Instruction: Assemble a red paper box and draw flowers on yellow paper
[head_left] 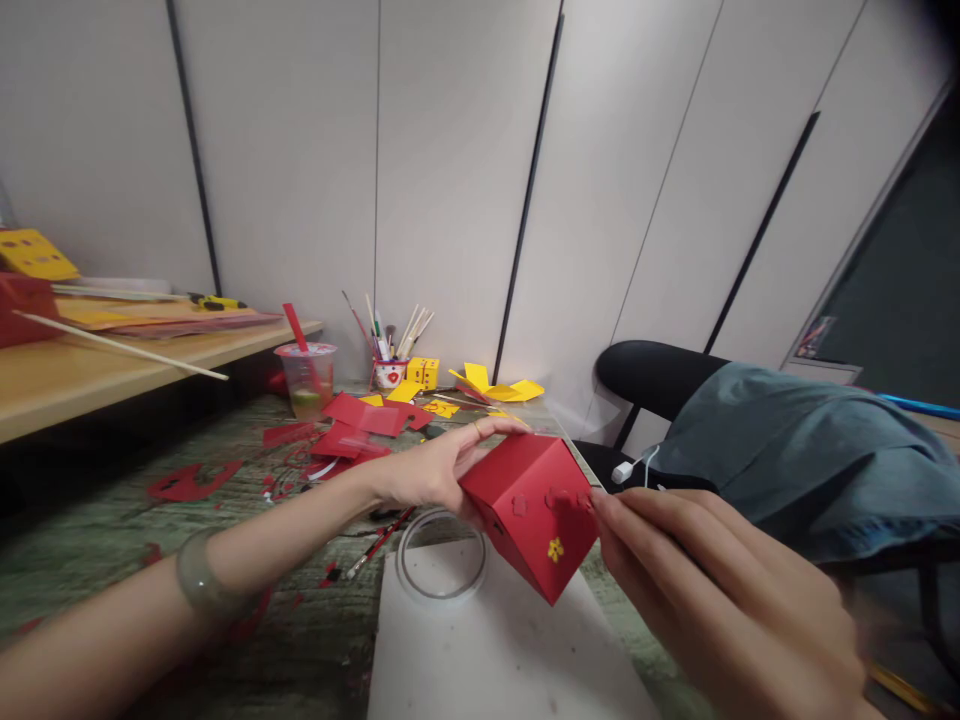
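Observation:
A red paper box (534,540) is held tilted above the table, with my left hand (435,468) gripping its far left side. Several flower-like outlines run across the box's near face, and a small yellow flower (555,550) sits lower on that face. At the face's right edge, my right hand (727,590) is closed in a pinch, its fingertips at or against the outline there. Whatever those fingertips may hold is too small to make out. Beneath the box lie a white board (450,660) and a roll of clear tape (441,597).
Red paper scraps (352,440) and yellow paper pieces (517,390) litter the table. Behind stand a plastic cup (306,390) with a straw and a brush pot (391,375). A wooden shelf (150,355) juts in at left; a chair (660,375) with draped cloth (795,450) stands right.

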